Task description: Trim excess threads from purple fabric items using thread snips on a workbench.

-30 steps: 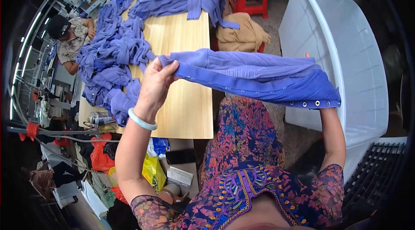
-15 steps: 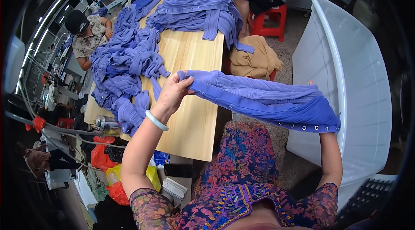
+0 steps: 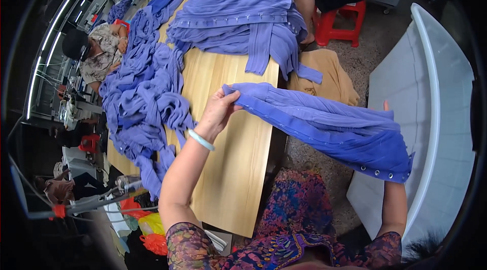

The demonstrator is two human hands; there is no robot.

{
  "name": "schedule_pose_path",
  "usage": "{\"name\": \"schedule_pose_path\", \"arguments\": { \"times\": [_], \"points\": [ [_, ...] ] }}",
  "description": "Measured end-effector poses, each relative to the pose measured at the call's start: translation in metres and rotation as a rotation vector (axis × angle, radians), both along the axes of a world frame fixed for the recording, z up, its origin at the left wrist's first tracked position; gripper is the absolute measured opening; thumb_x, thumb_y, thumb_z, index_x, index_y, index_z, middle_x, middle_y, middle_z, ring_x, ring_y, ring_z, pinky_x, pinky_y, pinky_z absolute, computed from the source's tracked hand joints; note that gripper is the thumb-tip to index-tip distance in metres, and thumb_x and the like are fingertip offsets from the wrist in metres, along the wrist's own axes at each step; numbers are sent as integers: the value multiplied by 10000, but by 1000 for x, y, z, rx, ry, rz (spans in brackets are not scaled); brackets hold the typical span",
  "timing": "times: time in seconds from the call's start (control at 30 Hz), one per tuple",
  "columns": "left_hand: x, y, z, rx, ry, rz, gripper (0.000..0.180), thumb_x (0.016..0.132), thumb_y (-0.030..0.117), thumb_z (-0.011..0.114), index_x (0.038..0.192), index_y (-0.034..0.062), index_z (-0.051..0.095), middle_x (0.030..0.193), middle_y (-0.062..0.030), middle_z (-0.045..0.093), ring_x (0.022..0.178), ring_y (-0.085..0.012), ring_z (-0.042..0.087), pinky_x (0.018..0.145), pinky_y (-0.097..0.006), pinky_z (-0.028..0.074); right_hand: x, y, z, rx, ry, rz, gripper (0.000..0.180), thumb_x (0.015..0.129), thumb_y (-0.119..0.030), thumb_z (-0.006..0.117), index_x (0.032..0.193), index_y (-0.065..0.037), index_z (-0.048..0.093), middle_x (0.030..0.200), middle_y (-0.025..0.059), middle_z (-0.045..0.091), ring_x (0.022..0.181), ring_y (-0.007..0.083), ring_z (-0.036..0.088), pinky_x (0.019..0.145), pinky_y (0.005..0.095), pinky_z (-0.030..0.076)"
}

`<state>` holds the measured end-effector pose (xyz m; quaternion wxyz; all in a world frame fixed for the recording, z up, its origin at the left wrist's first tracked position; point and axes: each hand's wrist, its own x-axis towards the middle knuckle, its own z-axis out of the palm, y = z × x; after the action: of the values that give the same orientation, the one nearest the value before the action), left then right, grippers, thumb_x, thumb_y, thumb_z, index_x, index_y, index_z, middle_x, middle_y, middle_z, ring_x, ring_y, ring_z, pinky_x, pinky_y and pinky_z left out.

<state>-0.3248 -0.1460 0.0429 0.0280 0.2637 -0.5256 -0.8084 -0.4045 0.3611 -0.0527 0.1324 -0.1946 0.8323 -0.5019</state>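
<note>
A purple-blue ribbed garment [image 3: 324,123] is stretched across in front of me. Along its lower edge runs a smoother, brighter band with round metal eyelets near the right end. My left hand [image 3: 221,109] pinches the garment's left end between thumb and fingers. At the other end the cloth is draped over my right hand [image 3: 386,106], which holds it up; only a fingertip shows above the fabric, and the rest is hidden. Past the garment, a heap of similar purple-blue garments [image 3: 233,11] lies on the wooden table [image 3: 228,189], with a band of fasteners across it.
A tangled purple-blue pile [image 3: 147,82] covers the table's left side. To the right stands a large white bin [image 3: 431,77]. Tan cloth [image 3: 327,72] sits beside the table, near a red stool [image 3: 345,24] with a seated person. Another person in a black cap [image 3: 76,45] works at left.
The view has shifted, so the table and bin sit differently in it. Both hands keep the garment stretched; its right end now hangs lower and slants down more.
</note>
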Motion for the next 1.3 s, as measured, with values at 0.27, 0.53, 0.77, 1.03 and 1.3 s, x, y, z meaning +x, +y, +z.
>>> {"name": "schedule_pose_path", "arguments": {
  "times": [0.27, 0.53, 0.77, 1.03, 1.3],
  "points": [
    [-16, -35, 0, 55, -62, 86, 140, 825, 42, 523, 954, -4, 552, 863, -64, 603, 717, -117, 590, 627, -214, 508, -62, -43, 41, 191, 135, 78, 527, 891, -229, 456, 1327, -36, 231, 1169, 101, 471, 1029, 138, 461, 969, 287, 317],
    [53, -84, 78, -38, -52, 257, 161, 822, 24, 518, 978, -9, 532, 880, -69, 597, 715, -107, 588, 583, -187, 497, -78, -169, 155, 324, 369, 116, 512, 888, -250, 455, 1313, -38, 262, 1169, 118, 472, 1042, 155, 459, 974, 297, 313],
    [103, -111, 146, -26, -9, 389, 141, 821, 7, 513, 959, 11, 538, 798, -50, 591, 625, -86, 578, 522, -157, 493, -46, -292, 249, 425, 560, -5, 501, 885, -268, 454, 1300, -39, 288, 1169, 132, 473, 1054, 171, 458, 978, 305, 309],
    [106, -123, 128, 8, 42, 500, 143, 816, 24, 530, 958, 40, 548, 837, -47, 606, 688, -106, 602, 565, -195, 522, -45, -330, 253, 580, 700, -44, 492, 882, -289, 452, 1285, -41, 318, 1169, 149, 474, 1067, 188, 455, 984, 314, 305],
    [97, -127, 96, -2, 35, 517, 159, 820, 19, 524, 979, 20, 529, 841, -50, 598, 677, -100, 590, 541, -192, 501, -55, -341, 248, 746, 860, -94, 485, 879, -310, 451, 1271, -43, 348, 1168, 165, 476, 1080, 205, 453, 989, 324, 300]
  ]
}}
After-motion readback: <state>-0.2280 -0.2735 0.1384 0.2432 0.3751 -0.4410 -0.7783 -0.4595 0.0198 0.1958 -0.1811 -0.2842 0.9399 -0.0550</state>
